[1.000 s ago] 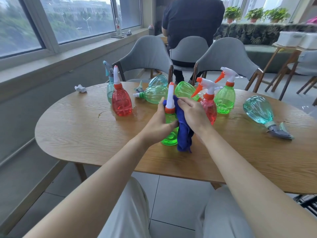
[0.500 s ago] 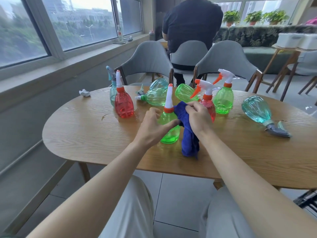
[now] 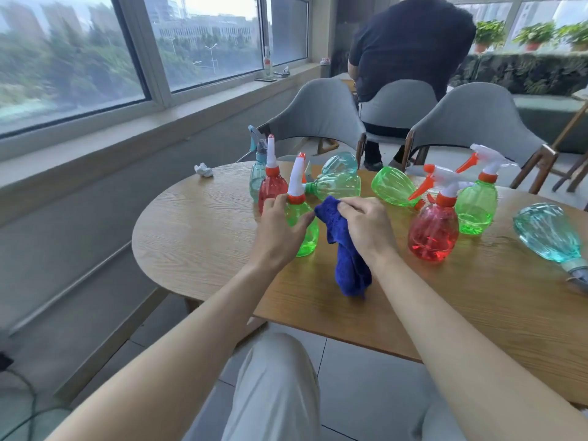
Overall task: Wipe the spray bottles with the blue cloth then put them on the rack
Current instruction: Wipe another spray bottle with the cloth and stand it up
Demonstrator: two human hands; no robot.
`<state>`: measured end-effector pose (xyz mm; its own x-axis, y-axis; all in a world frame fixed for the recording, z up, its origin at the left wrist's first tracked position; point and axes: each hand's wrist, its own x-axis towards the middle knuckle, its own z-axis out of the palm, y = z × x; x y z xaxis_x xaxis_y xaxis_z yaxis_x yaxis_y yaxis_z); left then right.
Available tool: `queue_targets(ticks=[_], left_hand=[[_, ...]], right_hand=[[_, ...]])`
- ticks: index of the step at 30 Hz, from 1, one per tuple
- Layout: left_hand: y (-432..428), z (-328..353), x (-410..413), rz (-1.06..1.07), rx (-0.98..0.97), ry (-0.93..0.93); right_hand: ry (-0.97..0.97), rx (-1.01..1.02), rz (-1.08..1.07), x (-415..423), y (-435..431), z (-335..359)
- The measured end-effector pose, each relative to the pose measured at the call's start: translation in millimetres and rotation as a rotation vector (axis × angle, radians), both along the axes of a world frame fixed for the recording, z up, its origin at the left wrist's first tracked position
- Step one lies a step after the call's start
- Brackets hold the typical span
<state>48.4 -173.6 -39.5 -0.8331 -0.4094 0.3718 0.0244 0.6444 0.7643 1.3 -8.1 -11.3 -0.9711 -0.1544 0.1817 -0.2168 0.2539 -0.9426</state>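
I see my left hand (image 3: pixel 280 230) wrapped round the shoulder of a green spray bottle (image 3: pixel 307 233), fingers curled on its far side and thumb on the near side. The bottle stands roughly upright on the tabletop (image 3: pixel 206 243) near its front edge, with its white nozzle and orange collar above my fingers. My right hand (image 3: pixel 366 227) is just beside it, fingers bunched and gripping the upper end of the blue cloth (image 3: pixel 348 262). The cloth's top corner reaches the bottle's side by my thumb, but I cannot tell if it touches the plastic. The rest of the cloth hangs down, its lower end on the wood.

Behind the held bottle stand a red nozzle-top bottle (image 3: pixel 270 186) and a pale blue bottle (image 3: pixel 256 176), close together. Two bottles lie on their sides further back: a green one (image 3: pixel 339 186) and a teal one (image 3: pixel 340 162) behind it. Another green bottle lies tipped over (image 3: pixel 393 186) mid-table.

To my right stand a red trigger bottle (image 3: pixel 432 233) and a green trigger bottle (image 3: pixel 475 208). A large teal bottle (image 3: pixel 547 237) lies on its side near the right edge.

A crumpled tissue (image 3: pixel 203 170) sits at the far left of the tabletop. Two grey chairs (image 3: pixel 318 119) face the table, and a person in a dark shirt (image 3: pixel 410 43) sits beyond them.
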Motion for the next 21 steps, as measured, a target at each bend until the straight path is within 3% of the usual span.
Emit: queue_targets(ticks=[9,21], left_hand=[[-62.4,9.2,-6.5,0.211,0.109,-0.030],[-101.4,7.6,-24.9,0.235,0.132,-0.106]], right_hand=[[-0.018,0.064,0.104,-23.4,-50.3,7.1],[-0.045,0.053,0.177,-42.5,-91.8,5.9]])
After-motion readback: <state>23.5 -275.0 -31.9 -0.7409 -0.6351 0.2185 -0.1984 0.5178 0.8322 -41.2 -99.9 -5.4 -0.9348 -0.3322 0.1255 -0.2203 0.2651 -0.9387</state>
